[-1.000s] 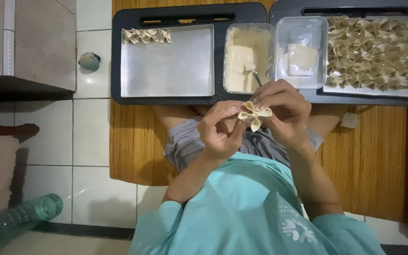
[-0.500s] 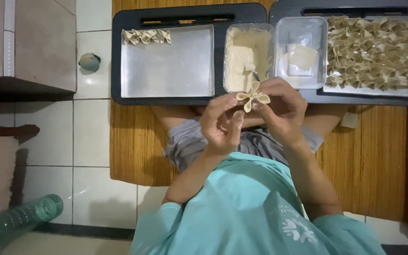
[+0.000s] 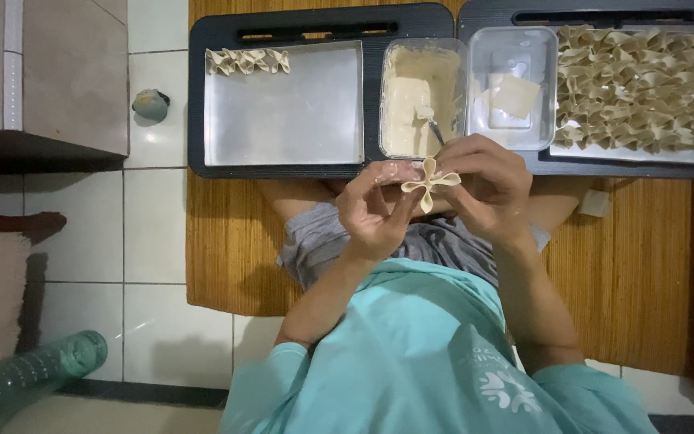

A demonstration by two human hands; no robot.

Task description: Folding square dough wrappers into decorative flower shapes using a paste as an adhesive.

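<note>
Above my lap, I pinch a folded dough piece (image 3: pixel 429 182) between both hands: my left hand (image 3: pixel 373 210) grips its left lobe with narrow fingers, my right hand (image 3: pixel 487 186) closes on its right side. Just beyond sit a filling tub (image 3: pixel 421 98) and a clear wrapper box (image 3: pixel 512 87); far left, a steel tray (image 3: pixel 287 108) holds a few finished pieces (image 3: pixel 247 61).
</note>
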